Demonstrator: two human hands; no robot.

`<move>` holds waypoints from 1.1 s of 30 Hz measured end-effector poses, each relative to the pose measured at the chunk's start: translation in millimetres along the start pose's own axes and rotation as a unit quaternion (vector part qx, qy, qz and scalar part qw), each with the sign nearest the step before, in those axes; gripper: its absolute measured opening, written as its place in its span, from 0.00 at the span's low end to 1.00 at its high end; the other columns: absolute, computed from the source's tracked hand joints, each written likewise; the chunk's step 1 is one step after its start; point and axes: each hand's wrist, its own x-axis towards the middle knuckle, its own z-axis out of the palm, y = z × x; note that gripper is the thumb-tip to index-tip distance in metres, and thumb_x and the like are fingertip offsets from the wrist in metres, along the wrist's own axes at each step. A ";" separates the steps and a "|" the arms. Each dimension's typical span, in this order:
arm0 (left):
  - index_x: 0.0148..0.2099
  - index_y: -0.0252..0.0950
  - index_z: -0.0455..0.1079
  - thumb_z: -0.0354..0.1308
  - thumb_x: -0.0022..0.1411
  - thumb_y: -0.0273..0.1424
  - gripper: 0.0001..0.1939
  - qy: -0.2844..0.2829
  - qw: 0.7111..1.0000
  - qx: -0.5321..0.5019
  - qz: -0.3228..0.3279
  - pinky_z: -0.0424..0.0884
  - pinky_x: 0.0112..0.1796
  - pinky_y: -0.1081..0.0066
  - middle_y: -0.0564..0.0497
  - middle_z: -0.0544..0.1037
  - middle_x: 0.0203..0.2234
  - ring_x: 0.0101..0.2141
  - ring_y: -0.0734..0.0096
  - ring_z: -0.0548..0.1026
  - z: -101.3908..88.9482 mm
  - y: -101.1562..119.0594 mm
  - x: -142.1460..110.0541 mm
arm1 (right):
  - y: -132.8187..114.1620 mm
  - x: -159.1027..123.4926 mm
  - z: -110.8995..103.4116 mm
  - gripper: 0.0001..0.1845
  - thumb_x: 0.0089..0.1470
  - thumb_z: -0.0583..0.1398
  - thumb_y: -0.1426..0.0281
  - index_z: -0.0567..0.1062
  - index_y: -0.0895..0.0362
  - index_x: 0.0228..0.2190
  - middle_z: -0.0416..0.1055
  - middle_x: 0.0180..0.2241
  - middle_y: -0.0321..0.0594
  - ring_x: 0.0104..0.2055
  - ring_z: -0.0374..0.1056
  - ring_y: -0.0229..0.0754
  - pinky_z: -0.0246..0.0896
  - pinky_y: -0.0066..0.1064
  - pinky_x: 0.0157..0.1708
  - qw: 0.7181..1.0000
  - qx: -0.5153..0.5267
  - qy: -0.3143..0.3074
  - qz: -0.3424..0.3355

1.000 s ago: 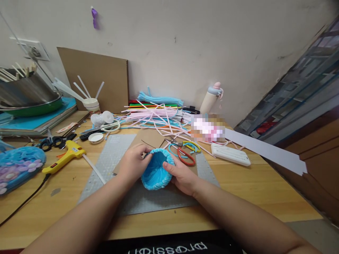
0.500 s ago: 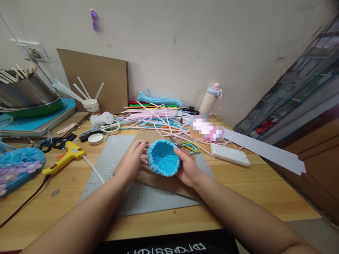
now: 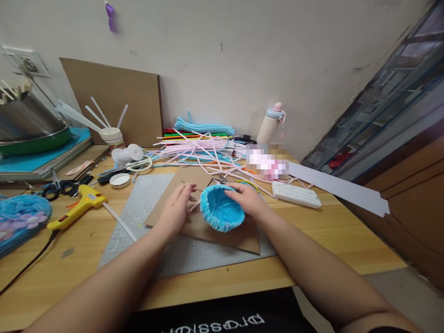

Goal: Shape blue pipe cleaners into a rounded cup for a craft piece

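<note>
A blue fuzzy bowl (image 3: pixel 222 215), built of pipe cleaners with a ribbed rim, tilts so that its inside faces me. My right hand (image 3: pixel 247 200) grips its upper right rim, fingers over the edge. To the left of the bowl, my left hand (image 3: pixel 176 209) is apart from it, fingers stretched out and nothing visible held. Beneath both lies a brown cardboard sheet (image 3: pixel 239 240) on a grey cutting mat (image 3: pixel 138 208). Just behind the bowl are yellow-handled pliers (image 3: pixel 250 184), partly hidden.
A yellow glue gun (image 3: pixel 78 206) with a glue stick and black scissors (image 3: pixel 59 186) lie at left. A heap of pipe cleaners (image 3: pixel 197 147) is at the back, a bottle (image 3: pixel 270 124) behind it. A white flat device (image 3: pixel 296 194) lies at right.
The bowl has shifted slightly right and away from my left hand. My right hand now reaches over its rim. The view has turned a little, sliding the scene leftward.
</note>
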 end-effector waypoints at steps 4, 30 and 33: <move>0.47 0.36 0.68 0.47 0.61 0.46 0.22 0.032 0.996 0.076 0.020 0.67 0.23 0.76 0.44 0.73 0.46 0.36 0.67 0.73 -5.1 -2.1 2.7 | -5.7 -3.9 -5.7 0.16 0.46 0.63 0.55 0.80 0.53 0.33 0.77 0.34 0.41 0.38 0.69 0.52 0.60 0.43 0.42 0.998 -0.069 -0.004 -0.004; 0.49 0.38 0.62 0.50 0.61 0.34 0.14 -0.145 0.982 0.098 0.076 0.67 0.38 0.68 0.49 0.71 0.40 0.35 0.69 0.71 18.7 -6.9 -25.6 | -62.8 1.3 33.7 0.04 0.38 0.55 0.75 0.64 0.58 0.17 0.57 0.12 0.29 0.13 0.54 0.31 0.50 0.23 0.14 0.826 -0.276 -0.387 0.301; 0.47 0.38 0.63 0.44 0.65 0.35 0.12 -0.133 0.979 0.112 0.105 0.66 0.44 0.64 0.49 0.72 0.37 0.41 0.65 0.71 19.3 -8.8 -28.0 | -61.8 -1.5 34.9 0.07 0.43 0.51 0.76 0.67 0.60 0.18 0.63 0.15 0.34 0.14 0.60 0.31 0.53 0.22 0.15 0.815 -0.222 -0.396 0.361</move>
